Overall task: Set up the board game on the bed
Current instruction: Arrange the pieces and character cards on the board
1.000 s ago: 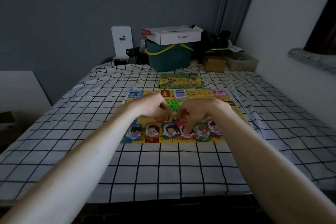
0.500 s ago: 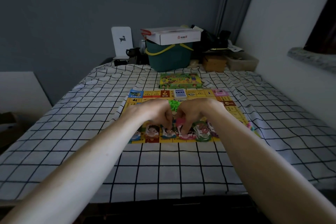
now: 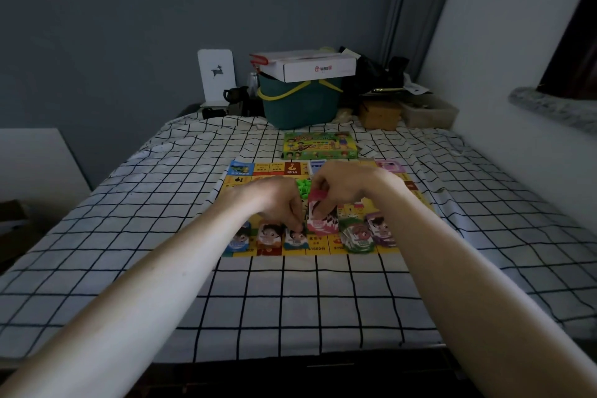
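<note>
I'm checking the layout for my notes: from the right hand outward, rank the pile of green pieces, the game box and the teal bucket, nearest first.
From the right hand:
1. Green pieces, on the board just left of it.
2. Game box, on the bed beyond the board.
3. Teal bucket, farthest, past the bed's far end.

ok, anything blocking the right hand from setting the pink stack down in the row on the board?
Nothing visible. The right hand holds the pink stack over a gap in the row on the board, between the left hand at the blue stack and the green stack.
</note>
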